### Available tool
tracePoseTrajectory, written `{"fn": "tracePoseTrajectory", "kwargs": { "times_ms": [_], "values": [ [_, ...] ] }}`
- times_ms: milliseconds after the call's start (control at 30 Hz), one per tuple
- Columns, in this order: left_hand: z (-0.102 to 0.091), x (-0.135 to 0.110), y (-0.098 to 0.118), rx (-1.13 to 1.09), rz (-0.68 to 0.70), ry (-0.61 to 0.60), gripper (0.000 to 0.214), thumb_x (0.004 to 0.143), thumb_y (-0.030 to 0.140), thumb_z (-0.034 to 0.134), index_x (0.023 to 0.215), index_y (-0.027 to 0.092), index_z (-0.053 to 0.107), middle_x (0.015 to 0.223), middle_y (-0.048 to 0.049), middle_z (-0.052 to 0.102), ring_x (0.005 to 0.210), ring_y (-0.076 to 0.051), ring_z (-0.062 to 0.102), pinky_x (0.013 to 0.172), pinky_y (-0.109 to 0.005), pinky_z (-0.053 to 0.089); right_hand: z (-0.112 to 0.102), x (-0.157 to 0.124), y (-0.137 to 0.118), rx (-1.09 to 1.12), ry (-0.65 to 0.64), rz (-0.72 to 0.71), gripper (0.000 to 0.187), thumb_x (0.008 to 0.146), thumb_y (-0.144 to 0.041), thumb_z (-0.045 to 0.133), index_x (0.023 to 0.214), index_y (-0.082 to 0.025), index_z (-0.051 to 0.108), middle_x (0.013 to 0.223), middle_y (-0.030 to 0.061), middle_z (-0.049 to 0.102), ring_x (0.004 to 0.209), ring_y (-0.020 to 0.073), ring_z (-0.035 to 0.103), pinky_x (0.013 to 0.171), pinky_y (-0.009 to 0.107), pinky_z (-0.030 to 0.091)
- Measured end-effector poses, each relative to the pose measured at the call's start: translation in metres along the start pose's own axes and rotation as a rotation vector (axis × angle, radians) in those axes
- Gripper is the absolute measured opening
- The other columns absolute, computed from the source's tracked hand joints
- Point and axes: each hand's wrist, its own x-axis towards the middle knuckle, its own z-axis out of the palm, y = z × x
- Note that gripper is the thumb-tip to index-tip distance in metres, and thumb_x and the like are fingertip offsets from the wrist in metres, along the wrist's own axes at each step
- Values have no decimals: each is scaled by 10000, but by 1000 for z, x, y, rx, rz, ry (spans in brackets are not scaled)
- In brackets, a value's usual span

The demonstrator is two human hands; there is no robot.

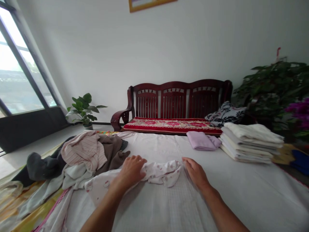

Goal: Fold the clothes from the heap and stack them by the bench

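A white garment with a small printed pattern (164,172) lies stretched and bunched across the white sheet in front of me. My left hand (132,170) rests on its left-middle part, with fingers and thumb apart; the fabric beneath the palm is hidden. Just beyond the garment's right end is my right hand (196,172), fingers stretched out and holding nothing that I can see. One loose part of the garment spreads toward the lower left, under my left forearm.
To the left lies a heap of loose clothes, with a pink striped garment (83,149) on top. A folded lilac cloth (202,140) sits beside a stack of folded white cloths (249,143) at right. Behind stands a wooden bench (172,103); potted plants (84,108) flank it.
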Motion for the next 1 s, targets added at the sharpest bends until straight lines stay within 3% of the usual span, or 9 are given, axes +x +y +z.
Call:
{"fn": "tracePoseTrajectory", "kwargs": {
  "times_ms": [100,233,300,400,500,600,667,833,1000],
  "values": [
    [-7,-6,-32,99,-182,-158,586,658,298,724,1241,294,661,1176,-120,693,1067,-366,651,896,-472,483,1,0,-2,-4,-1,-28,435,902,-426,409,1135,-215,711,1197,82,720,1141,239,642,1025,394,469],
    [-9,-8,-51,136,-190,-210,322,745,149,559,996,267,723,993,-82,723,992,-303,677,813,-385,497,0,-1,-6,-27,-7,-37,407,892,-391,414,1070,-215,734,1143,89,735,1102,247,654,1006,402,478],
    [-11,-5,-48,117,-205,-40,286,803,131,494,941,258,710,976,-66,698,961,-261,671,803,-346,494,-1,-1,-8,-15,5,-26,391,885,-375,416,1043,-222,740,1118,81,742,1083,240,660,996,394,483],
    [-14,4,-30,11,-250,419,275,867,189,486,1035,274,686,1041,-51,649,1015,-242,629,861,-331,490,-2,-2,-9,44,77,20,385,877,-369,421,1035,-221,738,1109,72,744,1078,227,661,1000,379,481],
    [-12,11,-3,-160,-68,684,333,877,167,475,1122,272,673,1130,-56,622,1118,-232,584,977,-334,462,-3,-2,-5,168,189,107,398,857,-412,450,1048,-197,725,1111,89,740,1064,243,666,992,400,491],
    [0,14,19,-364,325,421,371,888,213,526,1232,299,635,1271,-44,596,1158,-199,589,995,-297,471,-4,-2,-1,354,257,187,455,861,-470,452,1099,-164,691,1124,133,729,996,253,692,929,401,533],
    [11,15,25,-444,396,276,341,898,294,567,1232,309,637,1298,-39,601,1161,-195,599,992,-298,479,-5,-2,0,429,265,193,495,883,-509,430,1121,-153,677,1128,159,722,963,247,704,890,380,551],
    [33,18,0,-347,-16,294,330,933,367,489,1190,232,647,1233,-91,637,1128,-244,616,996,-388,464,-4,-3,-1,452,212,143,523,852,-605,497,1046,-167,708,1069,148,742,935,258,711,874,395,549],
    [38,15,-18,-281,-138,-23,412,938,499,432,1086,229,705,1059,-89,700,983,-255,667,903,-356,472,-3,-3,-5,404,174,128,464,839,-562,532,1031,-180,714,1027,114,752,942,254,697,870,388,535]
  ]
}}
